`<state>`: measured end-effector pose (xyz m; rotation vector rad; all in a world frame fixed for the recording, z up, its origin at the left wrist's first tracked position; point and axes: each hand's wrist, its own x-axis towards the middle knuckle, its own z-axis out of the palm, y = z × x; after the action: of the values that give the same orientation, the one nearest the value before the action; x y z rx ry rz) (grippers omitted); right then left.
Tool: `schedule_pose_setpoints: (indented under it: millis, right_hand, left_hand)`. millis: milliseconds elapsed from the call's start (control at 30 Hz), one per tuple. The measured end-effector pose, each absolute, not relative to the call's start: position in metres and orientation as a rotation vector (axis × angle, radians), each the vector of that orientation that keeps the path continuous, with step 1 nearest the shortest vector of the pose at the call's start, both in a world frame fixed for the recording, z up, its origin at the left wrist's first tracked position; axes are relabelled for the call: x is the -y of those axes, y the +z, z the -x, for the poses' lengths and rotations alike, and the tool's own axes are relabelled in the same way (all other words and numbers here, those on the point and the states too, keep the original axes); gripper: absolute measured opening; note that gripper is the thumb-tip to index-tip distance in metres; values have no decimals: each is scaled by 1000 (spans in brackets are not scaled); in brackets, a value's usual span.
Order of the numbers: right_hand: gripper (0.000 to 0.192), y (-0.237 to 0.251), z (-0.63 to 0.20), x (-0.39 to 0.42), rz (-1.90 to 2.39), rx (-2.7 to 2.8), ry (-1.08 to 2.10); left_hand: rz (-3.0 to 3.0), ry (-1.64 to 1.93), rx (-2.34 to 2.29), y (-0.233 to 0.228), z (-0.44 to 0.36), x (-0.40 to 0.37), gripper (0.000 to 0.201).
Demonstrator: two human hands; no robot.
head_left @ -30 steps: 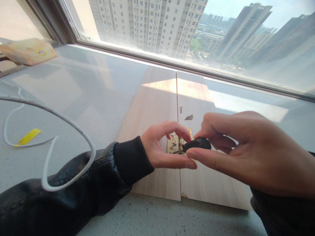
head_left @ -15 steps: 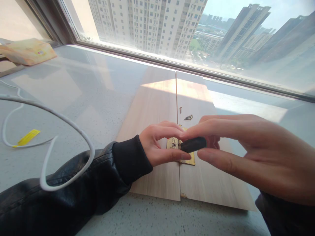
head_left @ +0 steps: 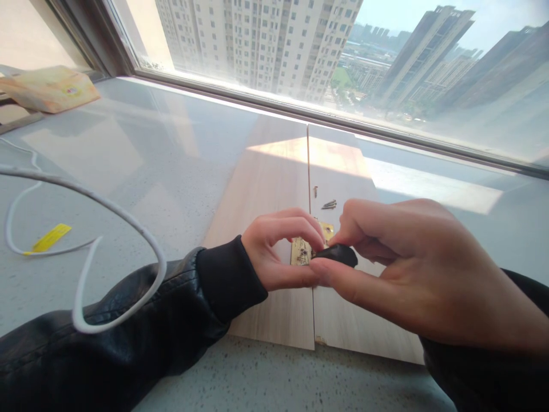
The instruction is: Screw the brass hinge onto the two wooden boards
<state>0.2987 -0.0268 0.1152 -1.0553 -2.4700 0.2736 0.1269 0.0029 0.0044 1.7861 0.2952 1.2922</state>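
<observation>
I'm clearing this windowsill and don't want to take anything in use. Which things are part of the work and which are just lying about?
In use:
left hand at the hinge
right hand holding the screwdriver
boards
loose screws

Lying about:
white cable
yellow tag
envelope

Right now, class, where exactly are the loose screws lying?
In the head view, the loose screws lie on the right wooden board, just right of the seam between the boards and just beyond the right hand, toward the window.
</observation>
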Motion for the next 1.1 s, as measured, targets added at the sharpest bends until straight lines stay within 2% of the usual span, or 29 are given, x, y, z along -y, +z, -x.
schedule_pose_setpoints:
  millis: [100, 233, 333, 433, 567, 767, 933, 1033, 1100]
  right_hand:
    - [36, 115, -299, 26, 1096, 2448, 227]
    - [17, 119, -313, 23, 1144, 2483, 542]
    - [22, 125, -324, 24, 1101, 2505, 778]
    - [17, 127, -332, 25, 1123, 2489, 848]
    - [14, 125, -332, 25, 1183, 2485, 738]
    - [44, 118, -318, 24, 1172, 2509, 338]
    - [23, 116, -309, 24, 1140, 2525, 134]
    - [10, 116, -312, 25, 1109, 2534, 187]
    - [11, 117, -315, 27, 1077, 2534, 310]
  left_hand:
    - [-1782, 1254, -284, 3, -128, -2, 23]
    - [-1669, 1203, -405, 3, -132, 5, 20]
    - [-1615, 1177, -428, 7, -132, 8, 20]
    - [-1542, 1196, -514, 15, -129, 5, 18]
    - [-1376, 1349, -940, 19, -124, -10, 27]
    - [-1183, 1362, -1195, 21, -125, -16, 24]
    - [-1192, 1333, -1248, 27, -124, -11, 24]
    - [-1238, 1345, -1270, 25, -120, -15, 24]
    - [-1274, 1355, -1279, 23, -116, -19, 23]
